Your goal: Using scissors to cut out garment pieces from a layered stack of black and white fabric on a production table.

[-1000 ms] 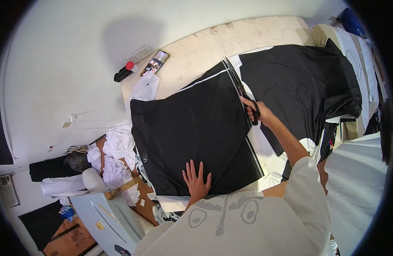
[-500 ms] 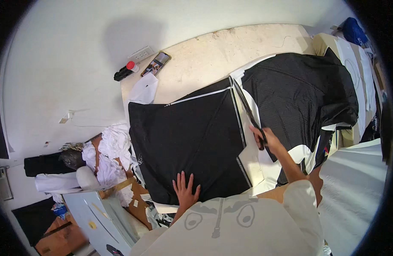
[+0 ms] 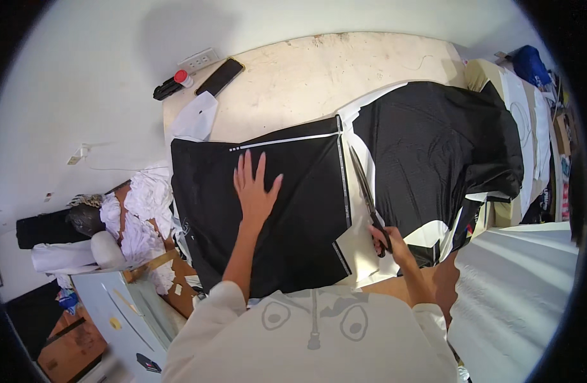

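A black fabric panel (image 3: 287, 210) with a white stripe near its far edge lies across the table in front of me. My left hand (image 3: 255, 191) rests flat on it with fingers spread, just below the stripe. My right hand (image 3: 393, 244) grips the handles of large dark scissors (image 3: 366, 191), whose blades point away from me along the strip of white fabric beside the panel's right edge. To the right lies a bunched piece of black cloth (image 3: 427, 147) with white parts showing at its borders.
A phone (image 3: 220, 76), a red-capped white container (image 3: 183, 78) and a white fabric piece (image 3: 196, 117) lie at the table's (image 3: 319, 76) far left. White cloth scraps (image 3: 152, 198) are heaped left of the table. Pale sheeting (image 3: 517, 281) hangs at the right.
My left hand has moved from the near edge of the black panel up toward the stripe. My right hand has drawn the scissors nearer to me. The phone's screen has gone dark.
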`<state>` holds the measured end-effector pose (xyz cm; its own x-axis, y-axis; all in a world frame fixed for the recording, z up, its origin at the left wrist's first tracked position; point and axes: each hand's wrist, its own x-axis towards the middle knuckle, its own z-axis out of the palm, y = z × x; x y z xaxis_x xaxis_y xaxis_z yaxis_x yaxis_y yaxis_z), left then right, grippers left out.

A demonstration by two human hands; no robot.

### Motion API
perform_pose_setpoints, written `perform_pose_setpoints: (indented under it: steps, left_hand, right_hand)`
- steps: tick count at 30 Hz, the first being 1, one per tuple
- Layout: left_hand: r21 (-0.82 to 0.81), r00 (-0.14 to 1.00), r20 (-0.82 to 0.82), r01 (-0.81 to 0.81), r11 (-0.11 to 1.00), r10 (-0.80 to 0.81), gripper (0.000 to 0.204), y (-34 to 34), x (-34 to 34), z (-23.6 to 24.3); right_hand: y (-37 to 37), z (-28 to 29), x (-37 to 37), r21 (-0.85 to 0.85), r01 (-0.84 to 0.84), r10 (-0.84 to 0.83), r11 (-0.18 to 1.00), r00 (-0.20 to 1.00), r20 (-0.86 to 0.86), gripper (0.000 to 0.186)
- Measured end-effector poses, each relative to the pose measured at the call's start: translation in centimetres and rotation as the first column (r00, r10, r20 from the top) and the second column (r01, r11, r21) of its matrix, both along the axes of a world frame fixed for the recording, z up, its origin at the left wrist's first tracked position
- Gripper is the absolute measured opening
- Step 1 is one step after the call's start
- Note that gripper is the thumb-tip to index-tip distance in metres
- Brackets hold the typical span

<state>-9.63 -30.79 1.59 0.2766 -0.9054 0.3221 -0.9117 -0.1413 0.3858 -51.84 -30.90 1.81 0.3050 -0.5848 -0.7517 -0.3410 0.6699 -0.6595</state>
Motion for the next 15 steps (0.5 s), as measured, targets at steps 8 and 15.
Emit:
perform_pose_setpoints:
  steps: [8, 15]
  left_hand:
    - [0.341, 0.95, -0.036, 0.303, 0.89, -0.31, 0.084, 8.5, -7.6, -3.3]
    - [0.34, 0.998, 0.014, -0.064, 0.938, 0.063, 0.088, 9.0, -7.5, -3.8]
  right_hand:
    - [2.8, 0.6, -2.0, 0.07, 0.057, -0.049, 0.996, 0.993, -0.105, 0.047]
    - [2.8, 1.2, -2.1, 0.108, 0.05, -0.042, 0.993, 0.996, -0.081, 0.041]
